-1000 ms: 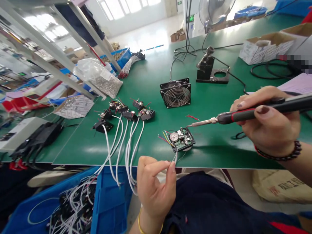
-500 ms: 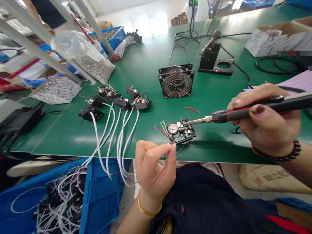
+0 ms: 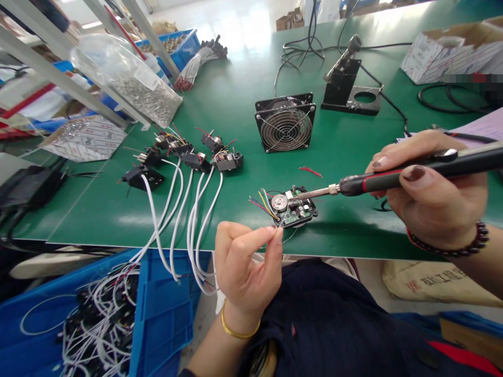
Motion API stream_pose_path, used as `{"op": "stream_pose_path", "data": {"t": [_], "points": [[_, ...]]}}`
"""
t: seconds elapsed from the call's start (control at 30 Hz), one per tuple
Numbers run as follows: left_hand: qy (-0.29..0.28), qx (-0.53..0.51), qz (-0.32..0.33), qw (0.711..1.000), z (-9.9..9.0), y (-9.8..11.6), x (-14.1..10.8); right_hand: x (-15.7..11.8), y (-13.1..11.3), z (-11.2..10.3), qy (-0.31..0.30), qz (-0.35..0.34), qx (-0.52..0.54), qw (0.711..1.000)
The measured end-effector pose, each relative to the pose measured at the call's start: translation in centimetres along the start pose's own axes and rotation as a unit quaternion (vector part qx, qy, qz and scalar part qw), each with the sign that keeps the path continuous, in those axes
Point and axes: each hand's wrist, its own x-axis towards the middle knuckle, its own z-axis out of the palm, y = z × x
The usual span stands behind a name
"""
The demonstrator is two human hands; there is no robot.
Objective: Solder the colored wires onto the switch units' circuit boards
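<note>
My right hand (image 3: pixel 436 193) is closed around the handle of a soldering iron (image 3: pixel 365 181). The iron's tip reaches the top of a small circuit board (image 3: pixel 298 209), beside a round silver motor (image 3: pixel 279 203). My left hand (image 3: pixel 249 259) pinches a thin solder wire (image 3: pixel 286 214) between thumb and forefinger, its free end running up to the board near the tip. Whether the tip and solder touch is too small to tell. The board sits in a black housing on the green table, with several coloured wires (image 3: pixel 264 206) sticking out to the left.
A small fan (image 3: pixel 286 125) and a black iron stand (image 3: pixel 349 89) stand behind the board. Several black units (image 3: pixel 196 161) with white cables lie to the left. A blue crate (image 3: pixel 165 309) of cabled parts is below the table edge. Red wire bits (image 3: pixel 310 172) lie beyond the board.
The iron's tip has shifted slightly on the board, a little closer to the motor. My left hand still pinches the solder, almost in the same place. The view has tilted slightly.
</note>
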Motion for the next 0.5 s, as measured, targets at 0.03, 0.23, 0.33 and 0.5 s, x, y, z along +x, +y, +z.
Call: {"op": "stream_pose_path", "data": {"t": [0.03, 0.23, 0.33, 0.5], "points": [[0.000, -0.001, 0.000, 1.000, 0.02, -0.03, -0.01, -0.02, -0.02, 0.03, -0.001, 0.001, -0.001, 1.000], [0.001, -0.010, -0.005, 1.000, 0.07, -0.10, -0.12, 0.03, 0.11, 0.10, 0.000, -0.007, 0.002, 1.000], [0.001, -0.008, -0.002, 1.000, 0.11, -0.10, -0.10, 0.12, 0.25, 0.04, -0.002, -0.015, 0.001, 1.000], [-0.002, 0.001, -0.005, 1.000, 0.19, -0.15, -0.01, 0.12, 0.33, -0.05, -0.008, -0.019, 0.000, 1.000]]}}
